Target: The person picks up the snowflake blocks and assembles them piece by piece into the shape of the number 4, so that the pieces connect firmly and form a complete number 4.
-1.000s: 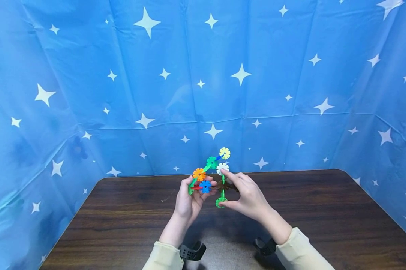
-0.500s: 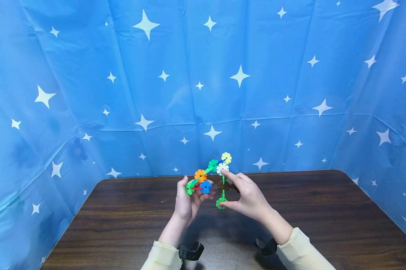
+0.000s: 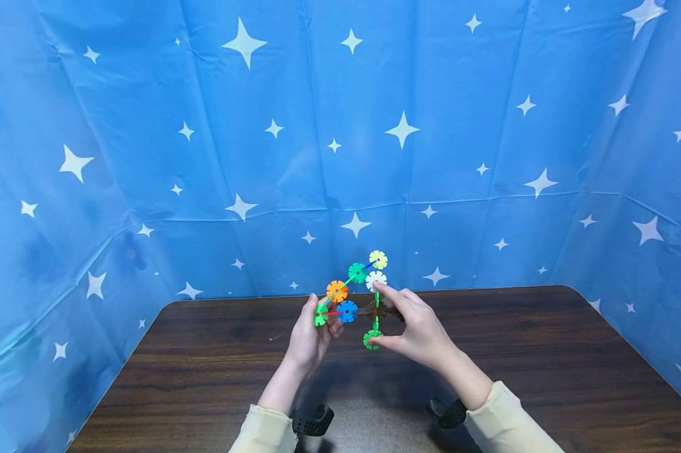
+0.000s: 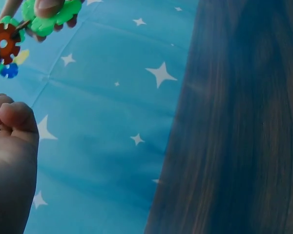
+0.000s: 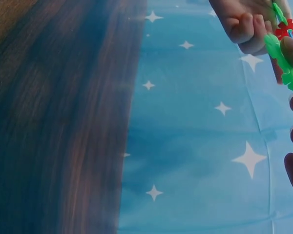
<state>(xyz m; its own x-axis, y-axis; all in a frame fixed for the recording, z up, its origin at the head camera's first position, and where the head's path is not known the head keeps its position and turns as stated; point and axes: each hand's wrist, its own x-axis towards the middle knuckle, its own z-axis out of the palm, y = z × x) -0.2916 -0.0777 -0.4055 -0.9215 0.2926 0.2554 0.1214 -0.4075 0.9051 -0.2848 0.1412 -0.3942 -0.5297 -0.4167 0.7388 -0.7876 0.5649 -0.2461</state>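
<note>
Both hands hold up one construction of linked, notched plastic flower discs above the table. In the head view, my left hand (image 3: 305,343) grips it at the left, its thumb beside a green disc (image 3: 320,314). My right hand (image 3: 425,330) pinches the right side between forefinger and thumb, at a white disc (image 3: 376,280) and a lower green disc (image 3: 371,340). Between the hands are an orange disc (image 3: 337,290) and a blue disc (image 3: 348,311). A yellow disc (image 3: 378,259) tops the chain. Dark brown pieces partly hide behind the right fingers. A red disc (image 5: 289,30) shows in the right wrist view.
A dark wood-grain table (image 3: 204,377) lies beneath the hands, its far edge just behind the construction. Blue cloth (image 3: 317,170) with pale stars hangs at the back and both sides. Black bands (image 3: 313,420) sit on both wrists.
My left hand has shifted slightly left, and its fingers have drawn back from behind the blue disc. The chain of discs has turned a little. My right hand has hardly moved.
</note>
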